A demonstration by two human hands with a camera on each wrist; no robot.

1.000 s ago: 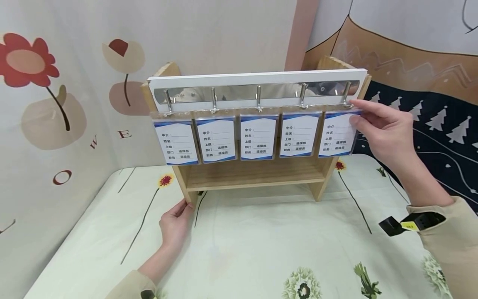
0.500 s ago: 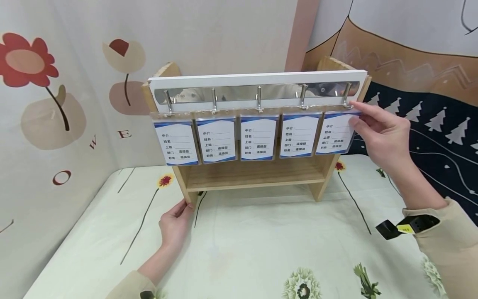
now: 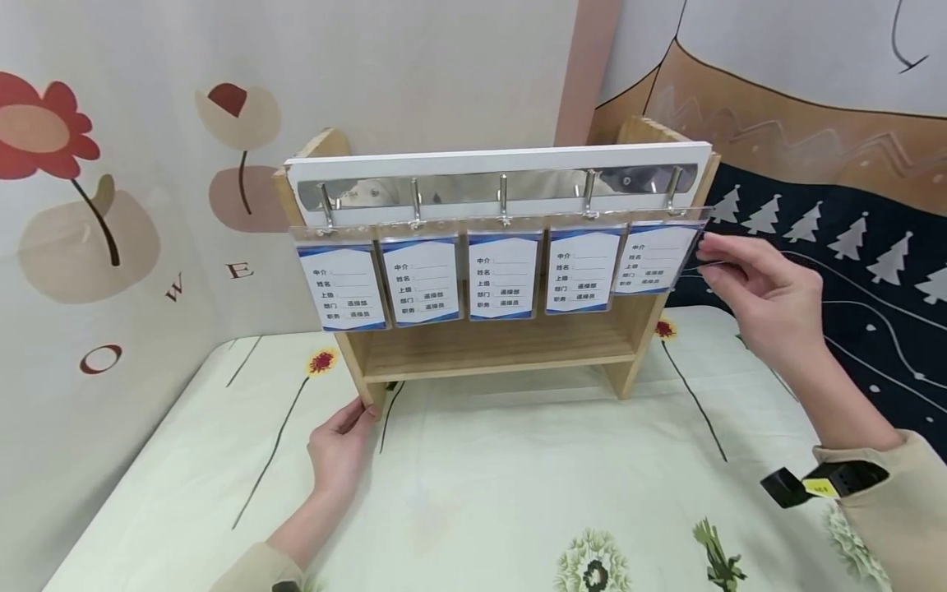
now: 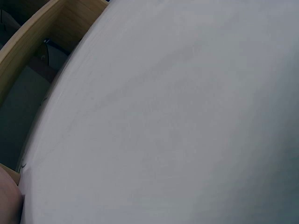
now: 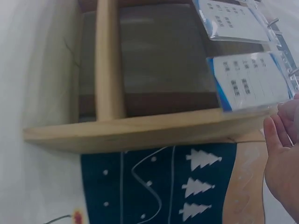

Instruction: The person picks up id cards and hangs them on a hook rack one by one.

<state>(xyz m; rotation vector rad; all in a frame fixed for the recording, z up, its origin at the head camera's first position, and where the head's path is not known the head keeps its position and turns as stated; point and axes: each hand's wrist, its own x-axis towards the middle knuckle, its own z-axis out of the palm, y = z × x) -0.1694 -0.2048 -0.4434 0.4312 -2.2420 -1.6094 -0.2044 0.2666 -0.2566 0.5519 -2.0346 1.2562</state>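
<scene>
A wooden stand [image 3: 503,353] carries a metal hook strip [image 3: 459,191], from whose hooks several clear-sleeved ID badges hang side by side. With thumb and fingers my left hand [image 3: 336,448] grips the stand's lower front left corner; only a sliver of that hand [image 4: 8,198] enters the left wrist view. My right hand [image 3: 773,296] is just right of the rightmost badge [image 3: 654,255], its thumb and index fingertips close together near the sleeve's edge. That badge hangs slanted on its hook. In the right wrist view the hand [image 5: 287,163] appears beside the end badge [image 5: 252,81].
A pale flower-printed cloth [image 3: 503,493] covers the table around the stand. Behind is a light printed curtain [image 3: 444,74], and on the right a dark backdrop with trees [image 3: 851,288]. A black strap device [image 3: 821,485] sits on the right wrist.
My right hand has come off the front of the rightmost badge and shifted slightly lower. That badge's lower edge has risen and tilted. My left hand keeps its grip on the stand.
</scene>
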